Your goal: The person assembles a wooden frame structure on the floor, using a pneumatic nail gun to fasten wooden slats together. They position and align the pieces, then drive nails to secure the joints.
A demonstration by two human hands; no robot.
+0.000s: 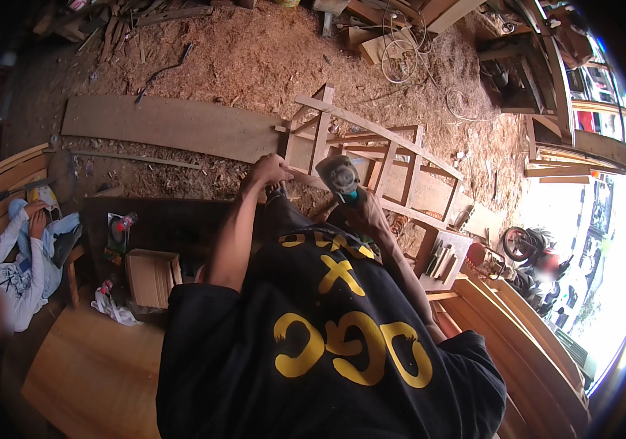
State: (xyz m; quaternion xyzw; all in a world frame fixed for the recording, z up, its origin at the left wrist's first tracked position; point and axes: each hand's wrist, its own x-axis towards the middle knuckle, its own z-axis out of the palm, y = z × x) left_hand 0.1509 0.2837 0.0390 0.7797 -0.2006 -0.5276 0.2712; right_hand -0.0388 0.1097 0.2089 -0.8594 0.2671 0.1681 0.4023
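A wooden frame (392, 136) of rails and crosspieces lies before me, stretching off to the right. At its near left end, my left hand (272, 170) is closed, with the fingers on the end of the near rail. My right hand (364, 212) wraps round an angle grinder (339, 175) with a teal body and a round grey head. The tool's head is raised over the near side of the frame; whether it touches the wood I cannot tell. Below the frame lies a long flat board (166, 128), reaching out to the left.
Shavings cover the ground (247, 51). At the left a person (24, 256) sits on a wooden bench, near a cardboard box (153, 278). Scrap wood and a looped cable (399, 62) lie at the far side. Wooden furniture (510, 351) stands close at my right, a motorcycle (529, 252) beyond.
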